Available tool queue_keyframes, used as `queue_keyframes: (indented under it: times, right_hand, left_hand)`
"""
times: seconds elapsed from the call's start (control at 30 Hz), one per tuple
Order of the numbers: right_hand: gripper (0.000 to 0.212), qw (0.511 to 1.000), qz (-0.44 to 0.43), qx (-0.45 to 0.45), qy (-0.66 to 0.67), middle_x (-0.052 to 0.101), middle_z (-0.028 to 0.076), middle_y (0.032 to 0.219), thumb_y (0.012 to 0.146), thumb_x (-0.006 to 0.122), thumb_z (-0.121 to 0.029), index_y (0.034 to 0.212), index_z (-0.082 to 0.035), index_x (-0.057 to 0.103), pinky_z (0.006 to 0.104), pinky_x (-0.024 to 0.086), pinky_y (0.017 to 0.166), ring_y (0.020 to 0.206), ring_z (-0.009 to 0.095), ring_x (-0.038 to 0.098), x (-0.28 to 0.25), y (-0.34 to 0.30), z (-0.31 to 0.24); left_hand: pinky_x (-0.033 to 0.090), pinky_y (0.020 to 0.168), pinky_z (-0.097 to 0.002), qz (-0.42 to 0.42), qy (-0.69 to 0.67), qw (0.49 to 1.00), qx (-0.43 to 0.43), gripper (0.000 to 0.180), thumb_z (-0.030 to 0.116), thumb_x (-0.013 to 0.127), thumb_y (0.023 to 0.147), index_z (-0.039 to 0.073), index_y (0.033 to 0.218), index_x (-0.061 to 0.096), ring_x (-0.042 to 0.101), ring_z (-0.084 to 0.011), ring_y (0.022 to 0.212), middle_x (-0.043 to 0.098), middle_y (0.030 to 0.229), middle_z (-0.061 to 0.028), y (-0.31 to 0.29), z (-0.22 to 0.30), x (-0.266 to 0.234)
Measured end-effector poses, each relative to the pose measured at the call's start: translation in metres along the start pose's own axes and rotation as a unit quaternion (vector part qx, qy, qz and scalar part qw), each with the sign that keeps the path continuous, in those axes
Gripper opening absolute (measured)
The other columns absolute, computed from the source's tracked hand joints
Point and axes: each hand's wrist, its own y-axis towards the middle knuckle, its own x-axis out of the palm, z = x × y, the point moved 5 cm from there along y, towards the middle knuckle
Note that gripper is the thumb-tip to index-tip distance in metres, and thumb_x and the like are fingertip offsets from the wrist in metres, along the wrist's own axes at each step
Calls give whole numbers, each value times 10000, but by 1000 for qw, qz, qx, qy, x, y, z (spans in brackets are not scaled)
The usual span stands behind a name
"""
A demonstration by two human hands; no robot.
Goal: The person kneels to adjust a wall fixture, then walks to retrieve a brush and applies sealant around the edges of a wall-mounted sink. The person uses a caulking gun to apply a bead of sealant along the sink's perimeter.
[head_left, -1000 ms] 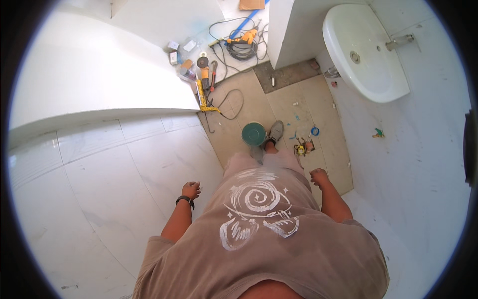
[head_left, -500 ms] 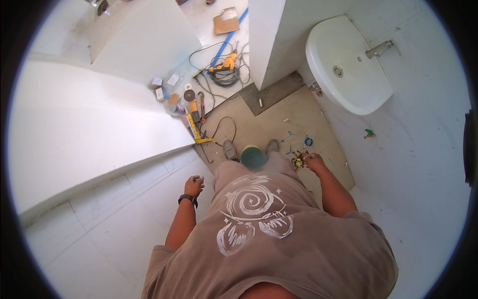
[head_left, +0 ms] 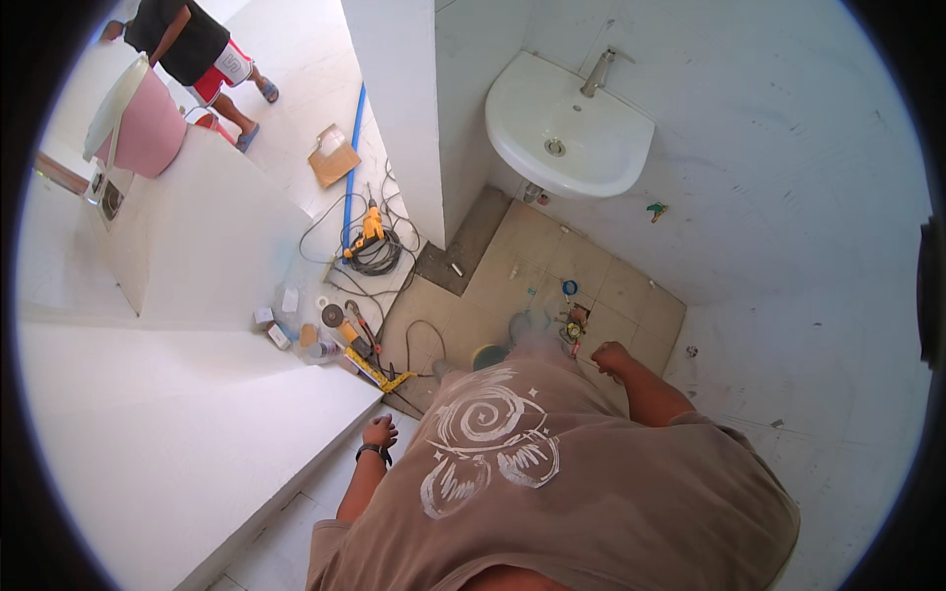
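My left hand (head_left: 379, 431), with a dark watch (head_left: 372, 450) on its wrist, hangs by my left side beside the white ledge (head_left: 286, 443). Its fingers are loosely bent and a little apart, with nothing seen in them. On my right, my right hand (head_left: 611, 361) is curled closed; no object shows in it. Nearest to it on the floor is a cluster of small things with a yellow-and-black round piece (head_left: 574, 329). A blue tape roll (head_left: 570, 288) lies just beyond. By my feet stands a green round container (head_left: 489, 356), partly hidden by my shirt.
A white washbasin (head_left: 631, 163) hangs on the far wall, with a green tap (head_left: 657, 211) lower right. At left lie an angle grinder (head_left: 345, 327), a yellow square (head_left: 367, 371), an orange drill (head_left: 371, 229) with coiled cord and a blue pipe (head_left: 356, 148). Another person (head_left: 187, 44) stands beyond a pink tub (head_left: 153, 128).
My view has turned, bringing the person and pink tub in at upper left. My right hand has come away from the small things on the floor. My left hand stays low at my side.
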Motion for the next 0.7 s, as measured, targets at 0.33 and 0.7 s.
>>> queue_keyframes:
  times: [0.33,0.7]
  right_hand:
    - [238,956,156,-56,243,708,123,800,878,722,-239,879,-2,706,351,518,584,634,196,662,-77,-12,-109]
    - [324,966,60,-174,179,703,151,777,852,751,-283,905,33,705,371,521,656,696,223,668,-145,37,-186]
  left_hand:
    - [501,553,-356,-23,49,996,66,367,292,723,940,49,1179,588,624,-190,664,653,871,-70,4,52,-5]
    - [520,600,-402,47,90,995,-10,302,325,722,943,80,1102,647,644,-212,692,671,874,-66,0,4,-2]
